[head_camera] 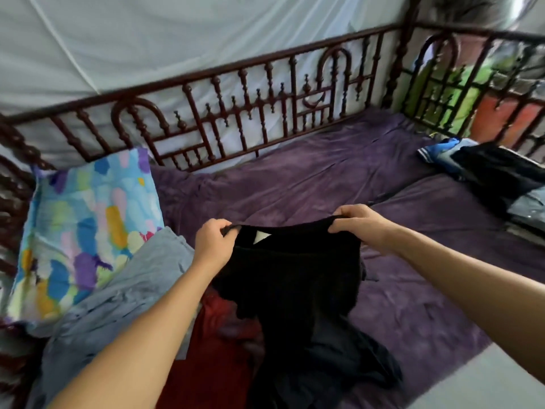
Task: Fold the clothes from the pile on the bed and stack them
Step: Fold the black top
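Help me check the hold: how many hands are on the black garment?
2. The left hand pinches the top edge of the black garment at its left; the right hand, at its right.

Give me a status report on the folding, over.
Left hand, right hand: each pinching top edge of black garment, held up. Red garment below, grey garment left, unfolded. Nothing in the way.

Purple sheet (339, 172) bare mid-bed; pillow (85, 225) and grey cloth (124, 293) crowd left, dark clothes (495, 172) far right, railing (236, 119) behind.
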Available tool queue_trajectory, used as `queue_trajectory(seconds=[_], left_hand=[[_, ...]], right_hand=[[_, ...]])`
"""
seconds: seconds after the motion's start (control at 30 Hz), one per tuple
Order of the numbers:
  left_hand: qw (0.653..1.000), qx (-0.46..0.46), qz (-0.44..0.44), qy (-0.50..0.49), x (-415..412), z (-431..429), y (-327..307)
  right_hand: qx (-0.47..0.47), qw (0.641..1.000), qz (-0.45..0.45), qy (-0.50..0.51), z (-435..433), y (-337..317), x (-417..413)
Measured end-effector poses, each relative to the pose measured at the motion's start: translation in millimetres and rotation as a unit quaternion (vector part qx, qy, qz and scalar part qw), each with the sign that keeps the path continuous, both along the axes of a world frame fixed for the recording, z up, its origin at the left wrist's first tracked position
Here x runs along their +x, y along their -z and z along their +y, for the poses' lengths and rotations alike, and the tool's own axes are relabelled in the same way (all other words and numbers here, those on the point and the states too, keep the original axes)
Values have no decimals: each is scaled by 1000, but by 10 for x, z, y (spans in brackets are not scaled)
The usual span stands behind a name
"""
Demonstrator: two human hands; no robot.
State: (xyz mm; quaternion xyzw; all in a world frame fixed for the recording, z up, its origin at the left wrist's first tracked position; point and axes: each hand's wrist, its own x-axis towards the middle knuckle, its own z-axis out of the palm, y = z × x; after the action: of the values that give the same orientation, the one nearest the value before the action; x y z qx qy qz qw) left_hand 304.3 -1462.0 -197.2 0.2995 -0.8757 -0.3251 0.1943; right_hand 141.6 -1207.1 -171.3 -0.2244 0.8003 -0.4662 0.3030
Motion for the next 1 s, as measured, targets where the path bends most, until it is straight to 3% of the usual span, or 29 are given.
queue_trajectory(seconds=[0.07, 0.17, 0.23, 0.27, 0.33, 0.43, 0.53, 0.67, 0.73, 0.83, 0.9, 1.0], left_hand=[[999, 47, -6, 18, 8, 231, -188], [993, 112, 10, 38, 41, 602, -382], [993, 104, 5, 58, 60, 828, -452], [994, 86, 0, 67, 68, 921, -494], [996, 11, -18, 88, 91, 1006, -594], [977, -154, -76, 125, 129, 997, -846], [944, -274, -71, 168, 178, 955, -1174], [913, -351, -19, 206, 205, 861, -1539], [930, -312, -19, 196, 229, 750, -1673], [973, -105, 5, 204, 184, 453, -1804], [978, 4, 28, 207, 166, 272, -1853], [980, 3, 60, 190, 239, 47, -1879]], right_hand=[[91, 987, 118, -64, 274, -95, 33], [229, 914, 311, -121, 602, -237, 152], [243, 879, 403, -79, 787, -380, 258], [219, 878, 420, -64, 869, -450, 292], [127, 916, 378, -41, 1013, -566, 328], [-55, 972, 219, 58, 1189, -741, 390], [-123, 963, 187, 150, 1280, -897, 448], [-85, 926, 321, 178, 1281, -1146, 434], [-61, 904, 391, 163, 1246, -1290, 454], [18, 868, 482, 119, 1101, -1519, 558], [54, 835, 542, 82, 965, -1602, 643], [108, 788, 606, 19, 786, -1637, 713]])
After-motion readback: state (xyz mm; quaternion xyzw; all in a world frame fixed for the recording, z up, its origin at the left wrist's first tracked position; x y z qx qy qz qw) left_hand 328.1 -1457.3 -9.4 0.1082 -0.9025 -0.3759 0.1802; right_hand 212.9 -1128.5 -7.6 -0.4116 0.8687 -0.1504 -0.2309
